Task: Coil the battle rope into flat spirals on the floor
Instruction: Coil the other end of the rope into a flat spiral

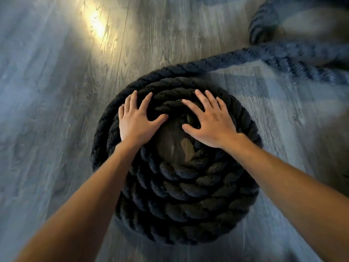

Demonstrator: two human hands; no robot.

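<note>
A thick black battle rope lies wound in a flat spiral of several turns on the grey wooden floor, with a patch of bare floor showing in its centre. My left hand lies flat with spread fingers on the spiral's left inner turns. My right hand lies flat with spread fingers on the right inner turns. From the top of the spiral the loose rope tail runs off to the upper right, where it loops and blurs.
Grey wood-plank floor surrounds the coil on all sides. A bright patch of light falls on the floor at the upper left. More loose rope loops lie at the upper right corner.
</note>
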